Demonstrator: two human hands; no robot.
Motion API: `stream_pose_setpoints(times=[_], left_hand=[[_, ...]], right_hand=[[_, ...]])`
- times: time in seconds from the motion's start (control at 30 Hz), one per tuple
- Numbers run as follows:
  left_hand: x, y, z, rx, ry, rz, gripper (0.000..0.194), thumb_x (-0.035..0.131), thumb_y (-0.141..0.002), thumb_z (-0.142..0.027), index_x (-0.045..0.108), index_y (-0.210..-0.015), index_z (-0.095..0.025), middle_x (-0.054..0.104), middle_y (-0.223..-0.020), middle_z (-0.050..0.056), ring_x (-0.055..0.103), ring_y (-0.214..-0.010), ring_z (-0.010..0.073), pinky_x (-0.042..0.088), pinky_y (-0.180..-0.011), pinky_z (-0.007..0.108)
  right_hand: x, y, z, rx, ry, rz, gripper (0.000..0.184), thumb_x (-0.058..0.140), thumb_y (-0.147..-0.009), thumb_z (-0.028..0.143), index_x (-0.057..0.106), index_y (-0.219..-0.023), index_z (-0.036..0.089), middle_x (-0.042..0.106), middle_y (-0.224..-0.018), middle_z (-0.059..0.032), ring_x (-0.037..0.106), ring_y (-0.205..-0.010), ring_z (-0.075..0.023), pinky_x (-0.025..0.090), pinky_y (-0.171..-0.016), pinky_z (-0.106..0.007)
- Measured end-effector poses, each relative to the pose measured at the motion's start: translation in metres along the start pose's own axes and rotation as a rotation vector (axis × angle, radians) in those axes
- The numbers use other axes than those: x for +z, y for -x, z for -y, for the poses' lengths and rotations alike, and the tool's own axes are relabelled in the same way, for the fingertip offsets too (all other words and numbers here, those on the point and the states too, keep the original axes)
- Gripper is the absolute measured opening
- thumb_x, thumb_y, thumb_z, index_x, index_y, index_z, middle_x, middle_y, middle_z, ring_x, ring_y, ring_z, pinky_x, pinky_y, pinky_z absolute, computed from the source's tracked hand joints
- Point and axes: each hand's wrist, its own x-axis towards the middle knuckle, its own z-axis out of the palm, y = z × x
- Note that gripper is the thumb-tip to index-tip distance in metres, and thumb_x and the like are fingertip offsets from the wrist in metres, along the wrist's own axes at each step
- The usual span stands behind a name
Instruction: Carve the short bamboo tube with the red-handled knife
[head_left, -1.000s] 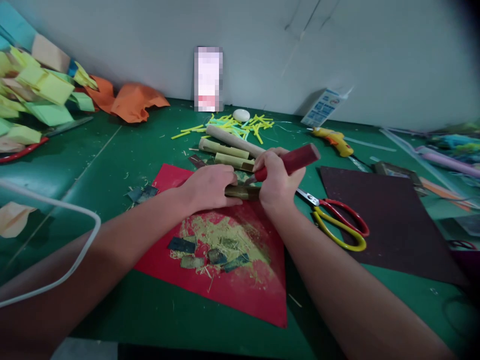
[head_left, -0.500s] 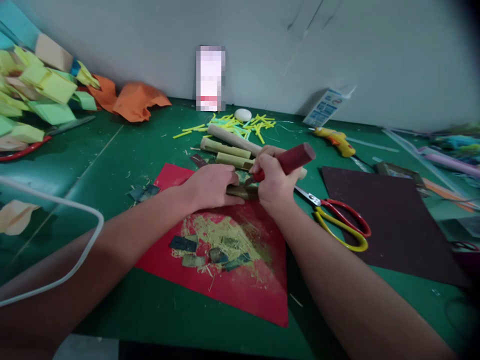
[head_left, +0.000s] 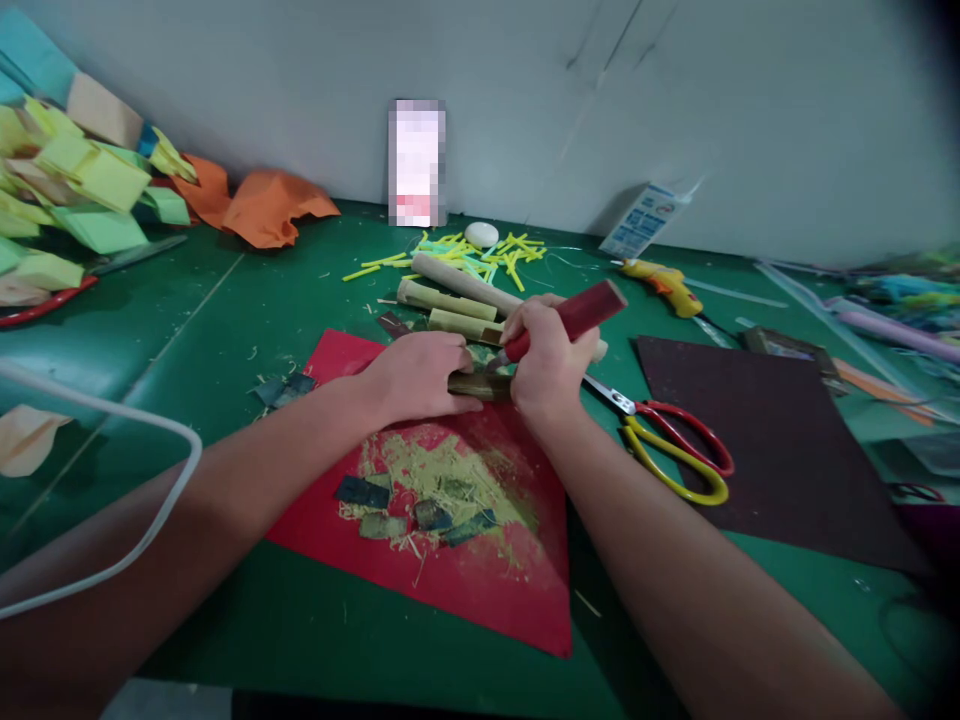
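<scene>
My left hand [head_left: 424, 375] is closed around the left end of a short bamboo tube [head_left: 480, 386], pressing it down over the red sheet [head_left: 491, 615]. In my right hand [head_left: 551, 360] is a red-handled carving knife [head_left: 592, 308]. Its handle slants up to the right, and its small grey tip meets the bamboo's upper side near my left fingers. My right hand rests against the tube's right end, hiding it. Green-brown bamboo chips [head_left: 431, 515] and pale shavings lie on the sheet in front. Just beyond my hands are two pale bamboo tubes [head_left: 450, 298] and a longer wooden rod [head_left: 457, 275].
Scissors [head_left: 679, 450] with red and yellow handles lie right of my forearm, partly on a dark sheet [head_left: 780, 450]. Behind them is a yellow glue gun [head_left: 664, 287]. Yellow straw pieces [head_left: 517, 255] and a phone [head_left: 417, 165] are at the back; a white cable [head_left: 169, 500] crosses my left arm.
The knife handle has tipped up slightly in my right hand. My left hand still holds the bamboo in the same place; the whole view has shifted a little.
</scene>
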Motion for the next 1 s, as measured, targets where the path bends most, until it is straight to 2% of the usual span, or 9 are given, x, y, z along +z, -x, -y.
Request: stream_pose_setpoints(times=[0.43, 0.67, 1.0], left_hand=[[-0.0011, -0.0003, -0.0011, -0.018, -0.008, 0.016, 0.038, 0.066, -0.083, -0.055, 0.071, -0.084, -0.018, 0.062, -0.082, 0.005, 0.061, -0.083, 0.0215, 0.043, -0.068, 0.031], [-0.0014, 0.0004, -0.0011, -0.016, 0.017, 0.015, 0.037, 0.065, -0.083, -0.054, 0.071, -0.085, -0.017, 0.061, -0.081, 0.005, 0.061, -0.082, 0.021, 0.043, -0.068, 0.031], [-0.0026, 0.001, -0.0019, -0.029, -0.003, 0.019, 0.039, 0.065, -0.082, -0.056, 0.071, -0.087, -0.017, 0.062, -0.083, 0.006, 0.061, -0.082, 0.0223, 0.044, -0.069, 0.033]], right_hand=[[-0.0021, 0.0035, 0.0038, -0.019, 0.139, 0.03, 0.021, 0.051, -0.068, 0.019, 0.047, -0.048, 0.023, 0.048, -0.05, 0.0032, 0.045, -0.051, -0.0115, 0.04, -0.049, -0.026], [-0.0025, 0.0025, 0.0046, 0.024, 0.111, -0.011, 0.021, 0.051, -0.066, 0.019, 0.047, -0.047, 0.023, 0.047, -0.048, 0.0029, 0.045, -0.05, -0.0116, 0.039, -0.048, -0.025], [-0.0025, 0.0036, 0.0061, -0.001, 0.098, 0.03, 0.023, 0.052, -0.069, 0.017, 0.047, -0.047, 0.024, 0.048, -0.05, 0.0028, 0.046, -0.052, -0.0124, 0.04, -0.05, -0.027]])
